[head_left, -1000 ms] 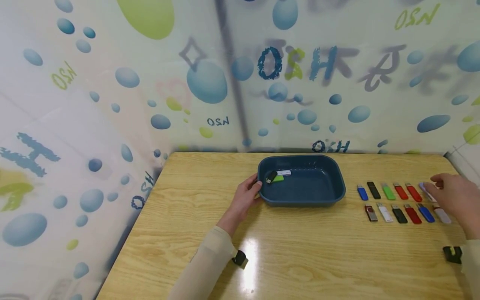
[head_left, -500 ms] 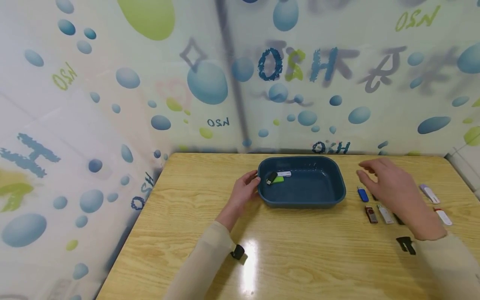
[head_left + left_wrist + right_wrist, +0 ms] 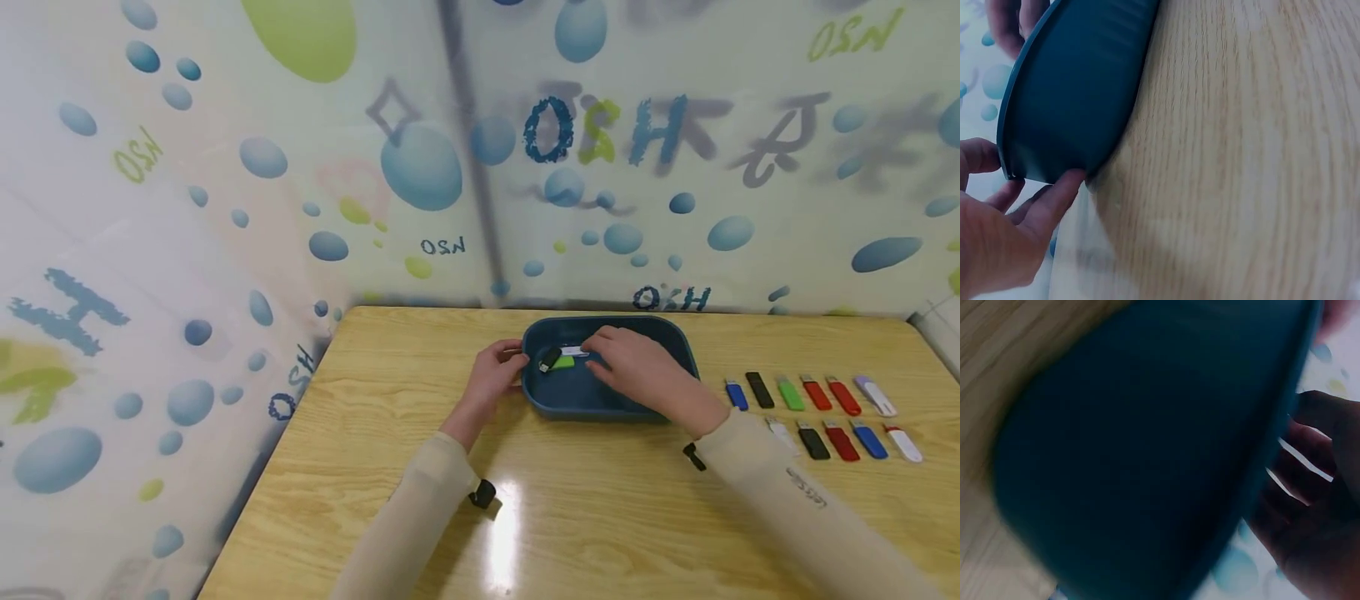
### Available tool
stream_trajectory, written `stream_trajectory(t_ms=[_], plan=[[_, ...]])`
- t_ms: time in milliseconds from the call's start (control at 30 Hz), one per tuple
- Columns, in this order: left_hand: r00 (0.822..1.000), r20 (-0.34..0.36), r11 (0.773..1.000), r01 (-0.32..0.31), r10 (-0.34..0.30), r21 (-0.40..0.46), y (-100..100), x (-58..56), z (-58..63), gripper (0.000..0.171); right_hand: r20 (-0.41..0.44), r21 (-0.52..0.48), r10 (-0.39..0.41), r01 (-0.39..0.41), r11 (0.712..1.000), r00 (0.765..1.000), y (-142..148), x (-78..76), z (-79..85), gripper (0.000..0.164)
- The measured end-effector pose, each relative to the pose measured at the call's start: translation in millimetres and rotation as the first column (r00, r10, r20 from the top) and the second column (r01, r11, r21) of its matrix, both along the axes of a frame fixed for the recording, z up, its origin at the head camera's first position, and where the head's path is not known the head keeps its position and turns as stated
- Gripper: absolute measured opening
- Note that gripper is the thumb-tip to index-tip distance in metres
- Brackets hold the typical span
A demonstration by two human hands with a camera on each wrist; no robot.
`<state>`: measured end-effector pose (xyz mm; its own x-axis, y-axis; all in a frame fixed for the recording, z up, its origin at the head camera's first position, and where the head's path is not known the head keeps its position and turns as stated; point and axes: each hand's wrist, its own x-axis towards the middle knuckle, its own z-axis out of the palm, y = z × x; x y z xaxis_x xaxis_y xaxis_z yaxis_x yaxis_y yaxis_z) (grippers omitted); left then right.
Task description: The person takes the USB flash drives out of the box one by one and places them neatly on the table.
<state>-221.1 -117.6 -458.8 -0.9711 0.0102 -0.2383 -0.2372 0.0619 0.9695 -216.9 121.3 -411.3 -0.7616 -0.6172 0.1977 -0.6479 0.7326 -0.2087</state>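
Note:
A dark blue plastic basin [image 3: 592, 412] stands near the table's back edge. My left hand [image 3: 491, 382] holds its left end, thumb and fingers on the outer wall and rim in the left wrist view. Inside, toward the left, lie a black USB stick [image 3: 550, 360], a green one [image 3: 562, 363] and a white one [image 3: 572, 351]. My right hand [image 3: 645, 371] reaches into the basin, its fingertips by the white stick's right end, thumb and fingers spread apart. Whether they touch the stick cannot be seen. In the right wrist view the basin's wall [image 3: 1129, 437] hides those fingertips.
Right of the basin, two rows of USB sticks lie on the wooden table [image 3: 360, 400], among them a green stick [image 3: 791, 393], a blue stick [image 3: 870, 440] and a white-and-purple stick [image 3: 875, 395]. My right sleeve [image 3: 795, 483] covers part of the front row. A patterned curtain [image 3: 420, 275] hangs behind.
My right hand has moved left from the rows' far right end, across the sticks, into the basin. The white-and-purple stick stayed behind in its row. My left hand keeps its place on the basin.

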Motion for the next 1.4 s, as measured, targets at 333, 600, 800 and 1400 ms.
stream_trajectory(t_ms=[333,600,800,1400], plan=[[0.998,-0.042,0.999,0.035,-0.036,-0.017,-1,8.9,4.1,0.036,-0.004,0.087,0.105,-0.104,0.991,0.994,-37,-9.3,-8.0,0.03],[0.998,-0.027,0.999,0.053,-0.053,0.001,-1,16.3,3.1,0.035,-0.019,0.161,0.18,-0.175,0.971,0.983,-54,-17.6,-14.7,0.033],[0.998,-0.028,0.998,0.054,-0.053,0.024,-1,18.5,0.5,0.034,-0.015,0.177,0.177,-0.171,0.969,0.984,-59,-23.7,-21.8,0.032],[0.997,-0.007,0.997,0.071,-0.071,0.039,-1,23.0,5.3,0.037,-0.037,0.154,0.188,-0.18,0.972,0.981,-61,-27.3,-38.3,0.014]])
